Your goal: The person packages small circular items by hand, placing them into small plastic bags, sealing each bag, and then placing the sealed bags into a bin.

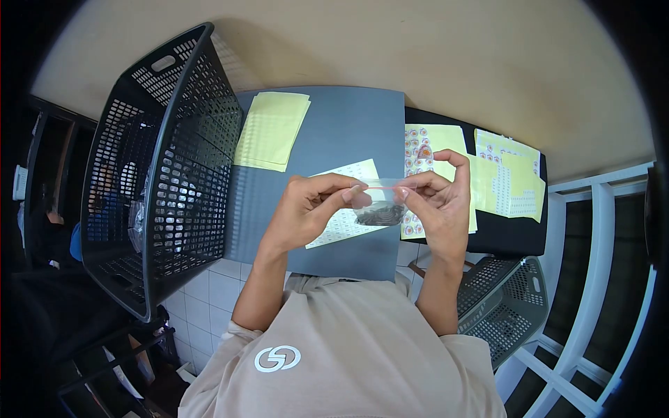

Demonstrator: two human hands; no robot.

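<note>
A small clear zip bag [380,212] with dark contents is stretched between my hands over the grey table. My left hand [313,202] pinches the left end of its red seal line between thumb and fingertips. At the other end, my right hand [439,202] pinches the same strip, its index finger raised and curled. A label with an orange-red print [425,152] shows right at that raised fingertip, in front of a yellow sticker sheet [451,136]. Beneath the bag lies a sheet of small printed labels [334,233], partly hidden by my left hand.
Blank yellow sheets [272,132] lie at the back left of the grey table [355,125]. A large dark crate [191,167] stands tilted at the left. More label sheets [512,174] rest on a black surface [505,240] at right, with another crate [509,299] below.
</note>
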